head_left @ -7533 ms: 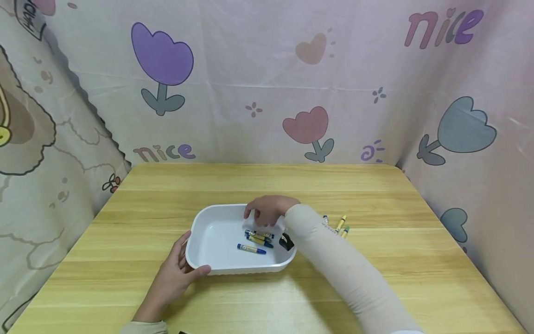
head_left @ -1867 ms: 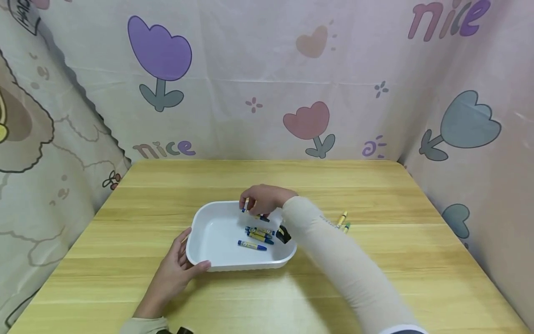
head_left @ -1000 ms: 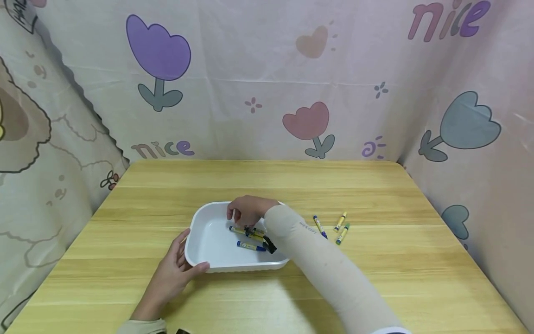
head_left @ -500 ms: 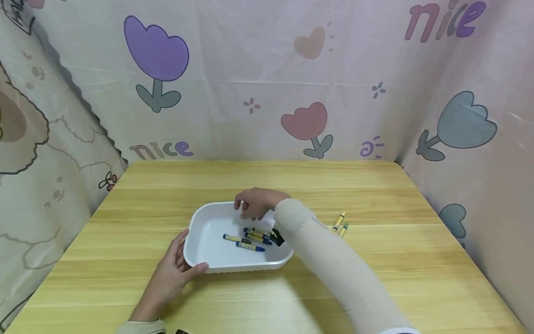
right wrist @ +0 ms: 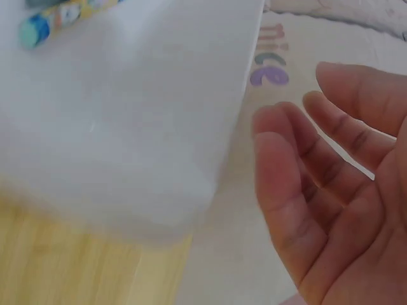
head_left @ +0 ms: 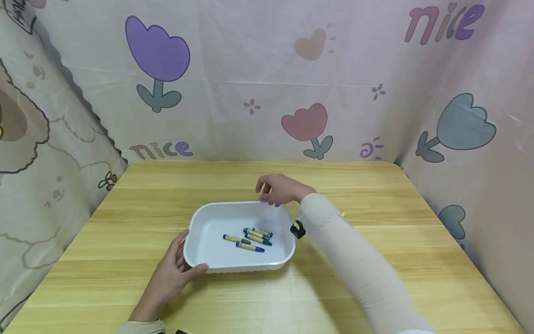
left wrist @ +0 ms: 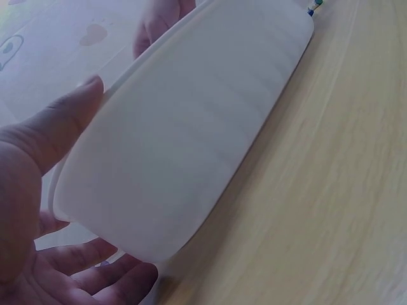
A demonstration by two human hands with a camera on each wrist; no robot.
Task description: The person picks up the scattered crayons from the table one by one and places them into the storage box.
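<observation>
A white plastic tray (head_left: 217,241) stands on the table, with several crayons (head_left: 249,247) in yellow-and-blue wrappers lying loosely on its floor. My left hand (head_left: 171,273) holds the tray's near left corner. In the left wrist view, its thumb lies at the rim and the fingers lie round the corner of the tray wall (left wrist: 172,133). Over the far right rim is my right hand (head_left: 283,189), fingers loosely bent and nothing between them. The right wrist view shows this empty palm (right wrist: 343,210) beside the tray, with one crayon end (right wrist: 38,28) inside it.
A yellow crayon tip (head_left: 343,215) shows past the right sleeve (head_left: 354,260), which hides the table behind it. A black strap piece (head_left: 298,229) hangs at the right wrist near the tray's rim. Patterned cloth (head_left: 225,125) hangs behind the table (head_left: 175,185).
My right hand carried a crayon into the tray, let it go left of the others, then rose and moved right toward the far rim. My left hand kept its place on the tray.
</observation>
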